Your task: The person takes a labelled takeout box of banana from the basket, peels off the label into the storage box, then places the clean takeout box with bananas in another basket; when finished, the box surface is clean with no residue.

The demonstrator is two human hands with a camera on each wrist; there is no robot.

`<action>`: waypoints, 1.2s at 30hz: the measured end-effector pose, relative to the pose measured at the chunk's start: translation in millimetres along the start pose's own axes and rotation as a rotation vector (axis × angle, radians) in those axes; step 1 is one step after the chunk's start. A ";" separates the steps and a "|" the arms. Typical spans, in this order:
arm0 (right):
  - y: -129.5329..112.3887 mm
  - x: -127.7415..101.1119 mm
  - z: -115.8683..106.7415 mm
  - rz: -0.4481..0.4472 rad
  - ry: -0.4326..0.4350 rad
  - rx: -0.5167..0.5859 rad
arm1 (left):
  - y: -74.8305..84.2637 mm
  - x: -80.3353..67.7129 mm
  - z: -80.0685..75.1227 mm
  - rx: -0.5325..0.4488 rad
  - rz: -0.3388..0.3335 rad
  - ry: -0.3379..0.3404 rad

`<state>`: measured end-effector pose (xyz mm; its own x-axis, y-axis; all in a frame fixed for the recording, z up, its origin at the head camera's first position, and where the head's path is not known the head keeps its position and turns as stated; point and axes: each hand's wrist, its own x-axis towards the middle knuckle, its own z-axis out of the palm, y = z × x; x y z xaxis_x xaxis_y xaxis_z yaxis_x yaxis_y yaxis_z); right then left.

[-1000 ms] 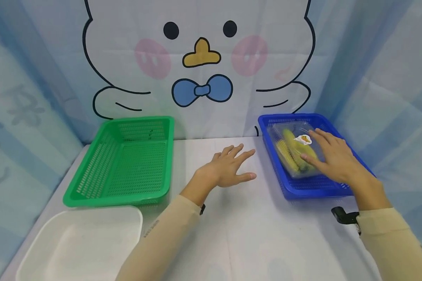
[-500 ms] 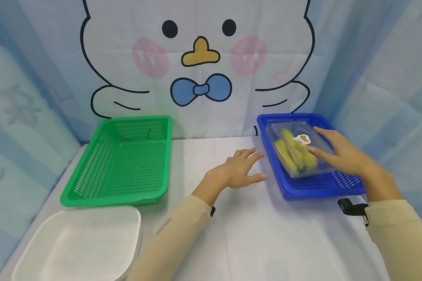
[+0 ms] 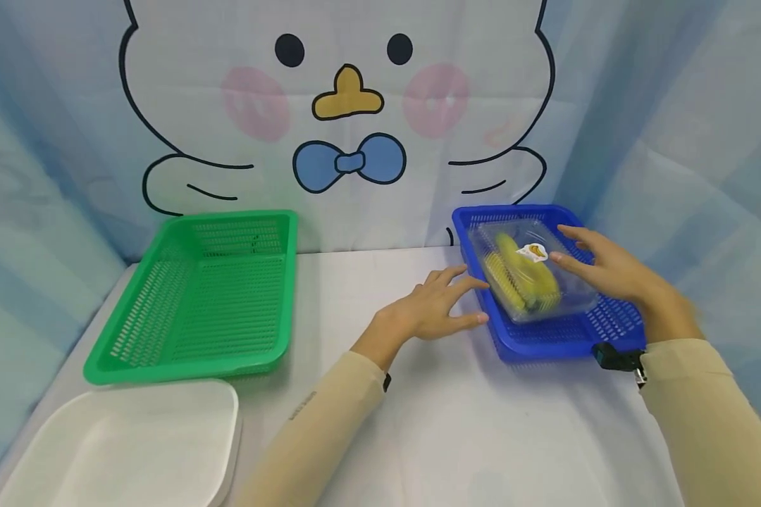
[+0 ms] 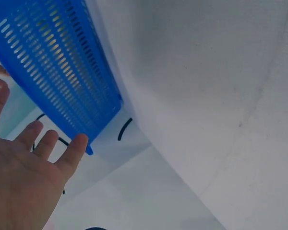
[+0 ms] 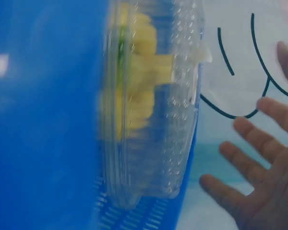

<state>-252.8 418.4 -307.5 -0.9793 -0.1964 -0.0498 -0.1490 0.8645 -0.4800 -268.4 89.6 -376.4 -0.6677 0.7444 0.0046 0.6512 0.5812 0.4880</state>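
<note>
Head view shows both hands spread loose: left hand (image 3: 426,310) at the blue basket (image 3: 609,325), right hand (image 3: 609,271) touching the corn box (image 3: 533,278).

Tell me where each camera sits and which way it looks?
Head: worn on the head, looking forward and down at the white table, the green plastic basket and both hands and sleeves.
Left wrist: on the left wrist, looking along the left hand at the blue plastic basket.
Right wrist: on the right wrist, looking past the right hand at the clear plastic box of yellow corn.
All three views share the blue basket.
</note>
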 end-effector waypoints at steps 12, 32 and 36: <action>13.4 14.6 -3.1 0.021 -0.041 0.094 | 2.3 8.4 10.2 -0.050 0.009 0.015; 52.2 28.8 5.1 0.144 -0.145 0.103 | 14.5 25.1 14.8 0.044 -0.088 -0.002; 54.3 30.9 6.3 0.132 -0.165 0.145 | 14.2 24.9 11.4 0.098 -0.098 -0.014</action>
<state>-290.3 456.3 -340.6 -0.9515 -0.1695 -0.2567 0.0112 0.8149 -0.5796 -271.7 120.1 -379.3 -0.7252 0.6867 -0.0511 0.6157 0.6799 0.3984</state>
